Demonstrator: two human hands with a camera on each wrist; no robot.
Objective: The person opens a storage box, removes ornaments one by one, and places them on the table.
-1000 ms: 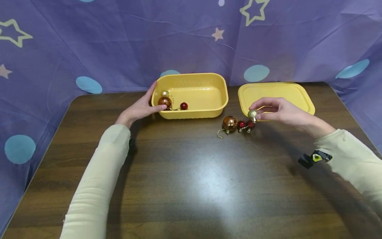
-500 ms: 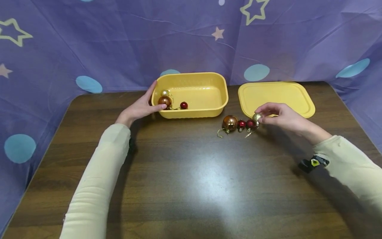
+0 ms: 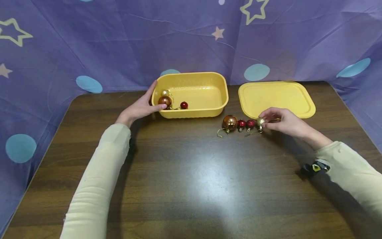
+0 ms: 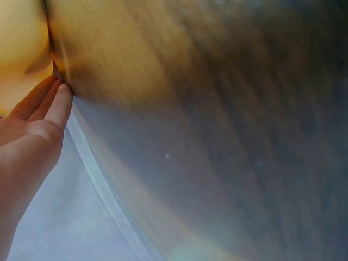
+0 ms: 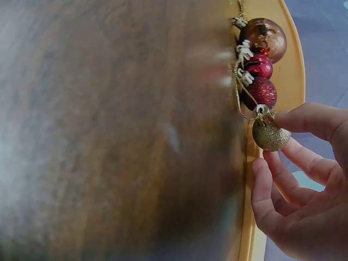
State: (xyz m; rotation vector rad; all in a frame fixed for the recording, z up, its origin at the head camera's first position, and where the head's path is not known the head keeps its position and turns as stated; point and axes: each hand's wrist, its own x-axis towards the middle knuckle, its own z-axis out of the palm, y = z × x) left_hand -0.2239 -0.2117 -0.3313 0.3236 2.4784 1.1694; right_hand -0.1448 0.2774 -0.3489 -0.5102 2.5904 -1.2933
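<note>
My left hand (image 3: 138, 108) grips the left end of a yellow plastic box (image 3: 192, 114), thumb over its front rim. Inside, a bronze bauble (image 3: 164, 101), a small pale gold bauble (image 3: 165, 93) and a small red bauble (image 3: 184, 105) lie at the left. With thumb and fingers my right hand (image 3: 287, 125) pinches a small gold glitter bauble (image 5: 271, 135), its cap and cord facing the table's front. It stands at the right end of a row, beside a dark red glitter bauble (image 5: 261, 93), a shiny red bauble (image 5: 259, 66) and a larger bronze bauble (image 5: 266, 39).
A yellow lid (image 3: 277, 97) lies flat at the back right, just behind the row of baubles. The wooden table (image 3: 191, 186) reaches back to a purple cloth (image 3: 185, 39) with stars and dots.
My right hand has brought the gold glitter bauble rightward and down, from above the dark red bauble to the row's right end. The left hand and the box have stayed put.
</note>
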